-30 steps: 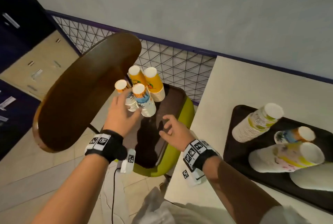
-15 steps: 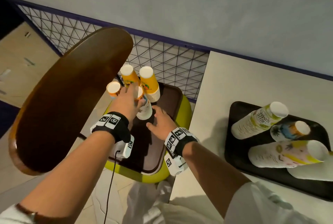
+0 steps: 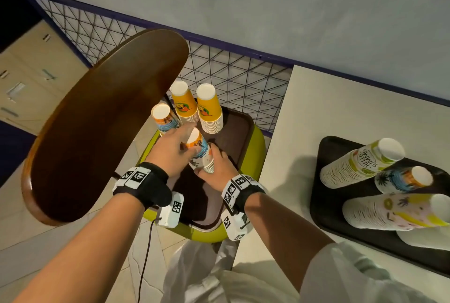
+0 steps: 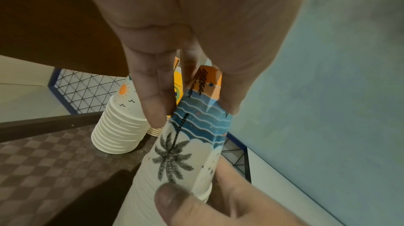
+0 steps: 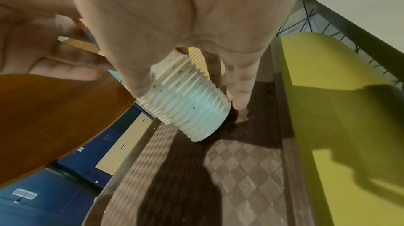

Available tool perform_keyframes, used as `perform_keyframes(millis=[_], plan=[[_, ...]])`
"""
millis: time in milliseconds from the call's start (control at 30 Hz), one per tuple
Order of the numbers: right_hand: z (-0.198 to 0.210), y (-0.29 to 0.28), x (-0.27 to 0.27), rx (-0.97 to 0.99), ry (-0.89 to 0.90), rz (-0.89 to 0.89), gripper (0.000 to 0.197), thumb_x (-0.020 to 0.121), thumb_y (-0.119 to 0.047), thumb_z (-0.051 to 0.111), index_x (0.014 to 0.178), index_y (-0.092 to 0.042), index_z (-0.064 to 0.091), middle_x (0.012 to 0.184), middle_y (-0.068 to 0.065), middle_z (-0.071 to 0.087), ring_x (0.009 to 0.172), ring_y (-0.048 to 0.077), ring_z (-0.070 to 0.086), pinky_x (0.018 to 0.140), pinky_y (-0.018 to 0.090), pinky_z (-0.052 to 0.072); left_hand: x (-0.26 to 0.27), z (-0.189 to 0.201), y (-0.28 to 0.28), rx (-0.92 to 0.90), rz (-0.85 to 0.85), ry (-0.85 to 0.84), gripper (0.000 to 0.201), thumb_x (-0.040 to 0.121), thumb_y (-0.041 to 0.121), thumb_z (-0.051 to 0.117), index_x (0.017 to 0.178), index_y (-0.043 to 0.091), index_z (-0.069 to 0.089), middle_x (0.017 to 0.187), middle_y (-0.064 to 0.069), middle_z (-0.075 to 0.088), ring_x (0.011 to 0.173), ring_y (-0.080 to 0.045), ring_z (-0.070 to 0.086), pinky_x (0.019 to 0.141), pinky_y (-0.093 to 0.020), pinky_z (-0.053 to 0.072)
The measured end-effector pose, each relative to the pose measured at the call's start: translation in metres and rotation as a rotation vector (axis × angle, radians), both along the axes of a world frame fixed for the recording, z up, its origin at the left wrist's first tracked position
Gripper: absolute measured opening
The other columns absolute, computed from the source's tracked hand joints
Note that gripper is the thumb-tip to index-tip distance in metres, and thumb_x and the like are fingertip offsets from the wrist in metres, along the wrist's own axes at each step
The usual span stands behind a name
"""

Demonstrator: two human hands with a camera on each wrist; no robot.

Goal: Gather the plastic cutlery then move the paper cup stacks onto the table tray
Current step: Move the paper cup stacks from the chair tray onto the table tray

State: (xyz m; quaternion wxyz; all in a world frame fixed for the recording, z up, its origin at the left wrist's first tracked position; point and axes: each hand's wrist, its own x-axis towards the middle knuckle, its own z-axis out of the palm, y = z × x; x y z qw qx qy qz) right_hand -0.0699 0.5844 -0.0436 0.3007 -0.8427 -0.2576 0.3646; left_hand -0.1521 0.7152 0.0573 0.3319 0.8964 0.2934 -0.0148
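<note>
Both hands are on the palm-print cup stack at the frame's centre, on the chair tray: the left hand pinches its top, the right hand curls round its ribbed base. The cup-moving step is in hand; next it likely needs lifting clear of the neighbouring stacks and carrying to the desk tray at right. Only the right wrist view shows the base tilted, one edge off the tray.

Dim indoor light; my arms cast hard shadows on the brown checkered tray; wrist views soft, edges warped.
</note>
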Motion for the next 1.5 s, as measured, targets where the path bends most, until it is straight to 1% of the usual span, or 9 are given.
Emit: perform_keyframes(millis=[267,400,467,567,667,800,933,1167,1500], plan=[[-0.008,0.007,-0.001,0.04,0.054,-0.027,0.098,0.071,-0.057,0.081,0.151,-0.046,0.025,0.146,0.008,0.049,0.137,0.032,0.046,0.112,0.049,0.044,-0.017,-0.003,0.009,-0.148,0.039,-0.041,0.067,0.094,0.022,0.067,0.151,0.037,0.036,0.154,0.006,0.043,0.138,-0.017,0.045,0.109,-0.04,0.047],[-0.007,0.005,0.001,0.066,0.05,-0.056,0.095,0.066,-0.054,0.084,0.146,-0.045,0.034,0.137,0.005,0.053,0.13,0.029,0.052,0.109,0.047,0.047,-0.023,0.002,0.006,-0.22,0.055,-0.101,0.064,0.094,0.024,0.068,0.148,0.041,0.037,0.146,0.01,0.048,0.128,-0.011,0.05,0.103,-0.031,0.047],[-0.007,0.001,0.004,0.091,0.071,-0.073,0.093,0.062,-0.057,0.083,0.143,-0.045,0.039,0.134,0.003,0.055,0.128,0.027,0.054,0.108,0.047,0.048,-0.027,0.008,0.011,-0.256,0.144,-0.178,0.051,0.096,0.028,0.066,0.139,0.043,0.044,0.134,0.011,0.054,0.119,-0.011,0.054,0.096,-0.029,0.045],[-0.006,-0.007,0.007,0.156,0.127,-0.117,0.092,0.054,-0.063,0.081,0.136,-0.044,0.045,0.13,-0.003,0.06,0.121,0.02,0.061,0.106,0.046,0.052,-0.032,0.007,0.029,-0.24,0.455,-0.343,0.034,0.088,0.037,0.066,0.118,0.037,0.051,0.112,0.006,0.064,0.1,-0.017,0.064,0.09,-0.044,0.056],[-0.005,-0.014,0.009,0.219,0.174,-0.16,0.086,0.053,-0.064,0.083,0.129,-0.043,0.05,0.127,-0.007,0.066,0.117,0.016,0.066,0.105,0.046,0.054,-0.026,-0.001,0.047,-0.143,0.604,-0.352,0.054,0.079,0.038,0.077,0.121,0.03,0.044,0.109,-0.003,0.059,0.088,-0.016,0.063,0.085,-0.051,0.058],[-0.001,-0.022,0.01,0.244,0.189,-0.174,0.089,0.056,-0.066,0.085,0.133,-0.044,0.048,0.128,-0.011,0.066,0.119,0.012,0.065,0.107,0.046,0.052,-0.003,-0.009,0.061,-0.107,0.589,-0.236,0.093,0.074,0.039,0.086,0.148,0.025,0.031,0.139,-0.008,0.047,0.119,-0.023,0.057,0.102,-0.044,0.051],[0.004,-0.03,0.01,0.275,0.2,-0.183,0.088,0.058,-0.063,0.085,0.135,-0.04,0.049,0.129,-0.012,0.067,0.119,0.009,0.065,0.107,0.043,0.052,0.014,-0.016,0.068,-0.106,0.553,-0.151,0.1,0.074,0.039,0.087,0.154,0.021,0.029,0.154,-0.007,0.038,0.138,-0.025,0.044,0.113,-0.041,0.039],[0.009,-0.038,0.01,0.305,0.237,-0.185,0.084,0.059,-0.06,0.085,0.133,-0.039,0.051,0.128,-0.014,0.067,0.118,0.006,0.065,0.107,0.039,0.053,0.02,-0.021,0.064,-0.098,0.478,-0.102,0.062,0.092,0.034,0.07,0.144,0.018,0.041,0.141,-0.006,0.056,0.128,-0.028,0.054,0.102,-0.041,0.044],[0.009,-0.038,0.012,0.333,0.274,-0.196,0.074,0.062,-0.05,0.088,0.127,-0.041,0.054,0.123,-0.015,0.07,0.115,0.003,0.066,0.107,0.039,0.054,-0.02,-0.024,0.04,-0.079,0.374,-0.086,0.055,0.095,0.033,0.066,0.143,0.022,0.041,0.136,-0.001,0.057,0.123,-0.023,0.055,0.093,-0.031,0.042]])
